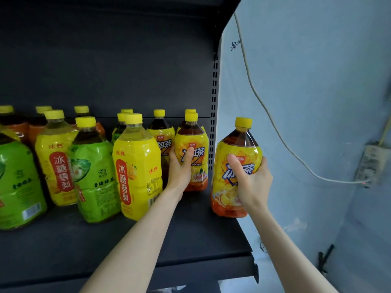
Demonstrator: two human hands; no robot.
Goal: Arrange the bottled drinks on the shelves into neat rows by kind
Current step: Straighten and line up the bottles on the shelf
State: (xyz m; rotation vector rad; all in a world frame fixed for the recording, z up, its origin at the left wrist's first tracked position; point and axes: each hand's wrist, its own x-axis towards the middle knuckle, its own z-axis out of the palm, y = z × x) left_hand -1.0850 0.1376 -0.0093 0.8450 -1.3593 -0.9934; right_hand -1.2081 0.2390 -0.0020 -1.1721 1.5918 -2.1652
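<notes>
The right iced tea bottle (239,144), yellow-labelled with dark tea and a yellow cap, stands upright at the right end of the shelf (190,240), part of it past the shelf's edge. Whether its base rests on the shelf I cannot tell. The right hand (251,180) holds it round the middle, the grip closed on the label with the thumb across the front and the fingers wrapped behind.

Just to its left, a little farther back, the left iced tea bottle (194,142) stands on the shelf. The left hand (179,168) holds it from the left side, its grip closed with the thumb lying up the front of the label. Another cap shows just behind this bottle, and a third iced tea bottle (160,132) stands to the left of it, farther back.

Farther left stand mixed kinds: a tall yellow pear drink bottle (135,166) near the front, a green tea bottle (95,180) beside it, a second pear drink bottle (56,166), and a large green bottle (17,182) at the left edge. Orange-labelled bottles (36,127) stand behind these, by the dark back panel.

A slotted upright (214,102) closes the shelf's right side. Beyond it is a pale blue wall (317,81), where a white cable (275,123) hangs down to a power strip (370,163).
</notes>
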